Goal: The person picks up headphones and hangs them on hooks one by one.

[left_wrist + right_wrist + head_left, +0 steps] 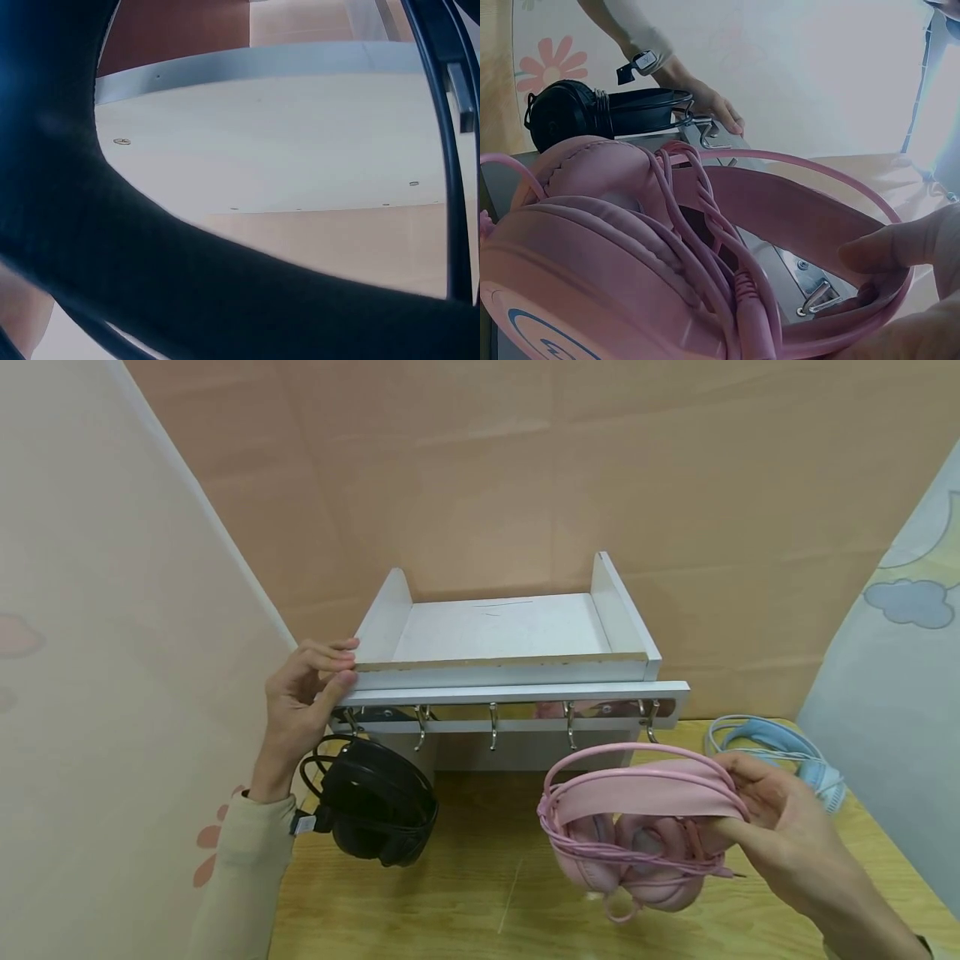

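Observation:
My right hand (783, 831) grips pink headphones (645, 789) by the headband, in front of the right part of a white shelf (502, 675). Their pink cable is wound in a bundle across the ear cups, as the right wrist view also shows. Along the shelf's front runs a rail with several metal hooks (493, 727). My left hand (300, 697) holds the shelf's left front corner, thumb at the front and fingers over the side. Below it, black headphones (382, 802) hang at the leftmost hook; in the left wrist view their dark band (247, 277) hides much of the shelf.
Light blue headphones (787, 747) lie on the wooden table (480, 893) behind my right hand. A tan backdrop (480, 485) stands behind the shelf, with pale printed panels at the left and right sides.

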A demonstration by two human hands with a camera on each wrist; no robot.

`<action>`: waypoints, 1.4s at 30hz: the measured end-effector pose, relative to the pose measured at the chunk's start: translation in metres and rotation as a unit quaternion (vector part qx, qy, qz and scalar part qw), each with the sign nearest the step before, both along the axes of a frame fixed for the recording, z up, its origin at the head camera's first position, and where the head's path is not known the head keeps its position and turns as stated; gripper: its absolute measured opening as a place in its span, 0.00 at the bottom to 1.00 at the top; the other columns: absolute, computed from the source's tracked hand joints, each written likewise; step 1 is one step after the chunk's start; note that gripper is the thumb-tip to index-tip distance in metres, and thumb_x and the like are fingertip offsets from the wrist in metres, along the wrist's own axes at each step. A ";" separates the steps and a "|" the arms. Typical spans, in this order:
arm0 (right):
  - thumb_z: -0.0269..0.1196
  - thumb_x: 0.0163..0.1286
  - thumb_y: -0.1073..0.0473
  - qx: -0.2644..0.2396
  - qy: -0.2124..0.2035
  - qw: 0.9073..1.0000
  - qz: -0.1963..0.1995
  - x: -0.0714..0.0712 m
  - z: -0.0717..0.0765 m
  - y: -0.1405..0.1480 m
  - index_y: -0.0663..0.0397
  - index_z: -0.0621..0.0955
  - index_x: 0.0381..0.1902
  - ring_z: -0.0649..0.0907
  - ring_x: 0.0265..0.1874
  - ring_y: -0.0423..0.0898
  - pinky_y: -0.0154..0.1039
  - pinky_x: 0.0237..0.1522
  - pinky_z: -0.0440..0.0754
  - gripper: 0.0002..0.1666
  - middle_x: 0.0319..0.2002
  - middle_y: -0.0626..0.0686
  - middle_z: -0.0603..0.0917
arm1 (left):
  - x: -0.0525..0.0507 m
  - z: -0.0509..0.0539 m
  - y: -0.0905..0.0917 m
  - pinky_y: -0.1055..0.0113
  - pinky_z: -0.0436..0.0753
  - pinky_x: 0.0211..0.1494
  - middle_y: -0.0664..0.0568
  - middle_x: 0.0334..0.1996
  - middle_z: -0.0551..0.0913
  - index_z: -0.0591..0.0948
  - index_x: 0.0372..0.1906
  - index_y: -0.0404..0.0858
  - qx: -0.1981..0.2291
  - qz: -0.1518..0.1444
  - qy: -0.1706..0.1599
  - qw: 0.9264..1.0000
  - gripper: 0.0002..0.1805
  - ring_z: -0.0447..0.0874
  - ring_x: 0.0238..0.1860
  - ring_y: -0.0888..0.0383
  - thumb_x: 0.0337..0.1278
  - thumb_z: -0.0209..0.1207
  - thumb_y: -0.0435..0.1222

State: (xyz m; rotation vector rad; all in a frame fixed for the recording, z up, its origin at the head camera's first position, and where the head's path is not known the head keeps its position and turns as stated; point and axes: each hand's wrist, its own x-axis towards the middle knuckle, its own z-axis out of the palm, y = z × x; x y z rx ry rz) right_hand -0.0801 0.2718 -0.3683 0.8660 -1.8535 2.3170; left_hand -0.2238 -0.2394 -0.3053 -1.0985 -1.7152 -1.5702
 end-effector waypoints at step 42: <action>0.46 0.59 0.95 0.012 0.002 0.999 0.033 -0.011 0.004 -0.021 0.78 0.73 0.58 0.89 0.49 0.44 0.34 0.49 0.90 0.31 0.52 0.59 0.87 | -0.003 0.001 0.003 0.58 0.83 0.72 0.57 0.47 0.85 0.81 0.44 0.18 -0.029 0.042 -0.009 0.999 0.12 0.84 0.65 0.52 0.71 0.66 0.29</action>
